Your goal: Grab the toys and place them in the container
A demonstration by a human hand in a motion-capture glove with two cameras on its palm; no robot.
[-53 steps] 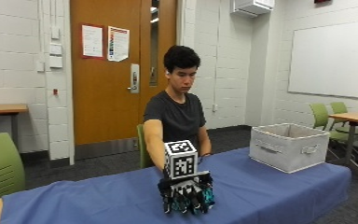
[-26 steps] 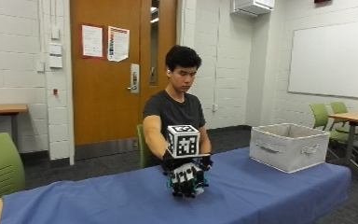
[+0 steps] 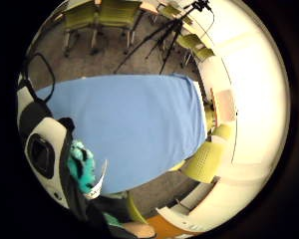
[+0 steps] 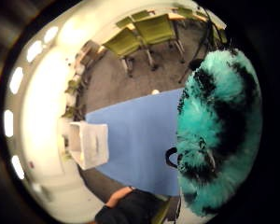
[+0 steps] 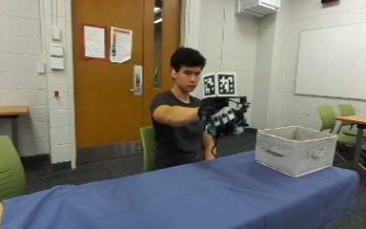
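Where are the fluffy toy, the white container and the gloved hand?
fluffy toy (image 4: 219, 126), thumb side palm view, its teal fur.
white container (image 5: 295, 149), outside view, its front wall.
gloved right hand (image 5: 224, 116), outside view, its fingers.

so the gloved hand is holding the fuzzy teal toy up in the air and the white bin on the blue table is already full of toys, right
Not quite. The gloved right hand does hold the fuzzy teal toy in the air, but the white bin on the blue table looks empty in the thumb side palm view.

Table (image 5: 170, 195) under a blue cloth (image 5: 221, 183), white fabric container (image 5: 295, 150) standing near one end
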